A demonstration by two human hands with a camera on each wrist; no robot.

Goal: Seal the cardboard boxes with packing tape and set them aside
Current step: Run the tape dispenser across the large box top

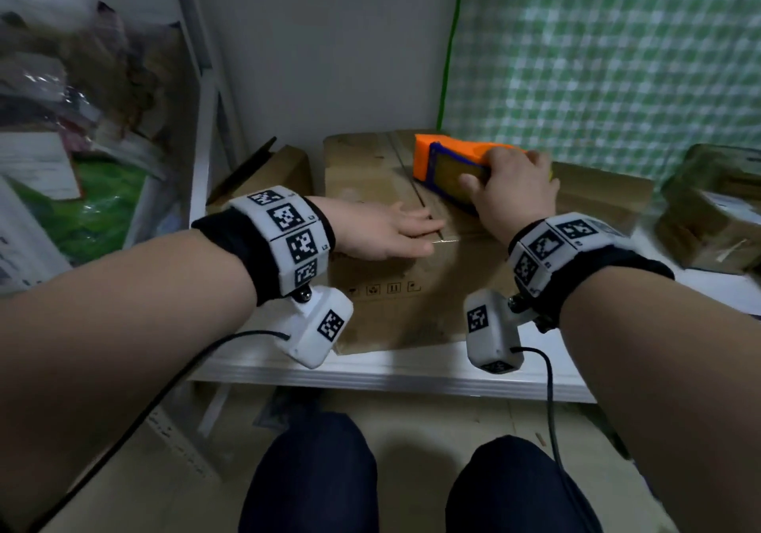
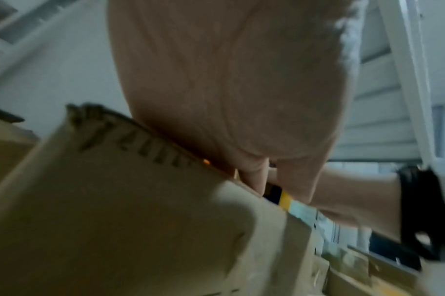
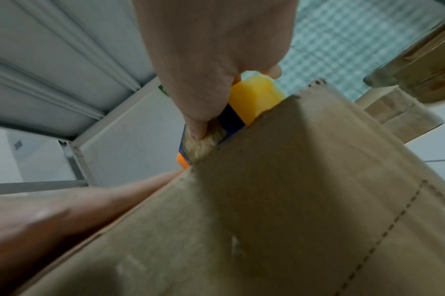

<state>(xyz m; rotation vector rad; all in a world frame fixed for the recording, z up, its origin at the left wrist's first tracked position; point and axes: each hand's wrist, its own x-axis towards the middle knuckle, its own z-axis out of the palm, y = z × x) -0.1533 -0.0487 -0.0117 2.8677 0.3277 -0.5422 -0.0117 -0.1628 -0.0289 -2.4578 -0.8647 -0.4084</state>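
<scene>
A brown cardboard box (image 1: 370,186) stands on a white shelf in front of me, its top flaps closed with a seam down the middle. My left hand (image 1: 391,231) lies flat on the near part of the lid, fingers straight, beside the seam. My right hand (image 1: 510,190) grips an orange and blue tape dispenser (image 1: 449,161) that rests on the lid over the seam, to the right of my left hand. In the right wrist view my thumb presses the dispenser (image 3: 252,98) against the box (image 3: 292,200). The left wrist view shows my palm (image 2: 229,90) on the box (image 2: 127,220).
More cardboard boxes stand on the shelf: one at the left (image 1: 280,170), one behind the right hand (image 1: 601,194), taped ones at far right (image 1: 708,211). A white shelf upright (image 1: 206,120) and cluttered bags (image 1: 61,100) lie to the left. A checked green curtain (image 1: 617,46) hangs behind.
</scene>
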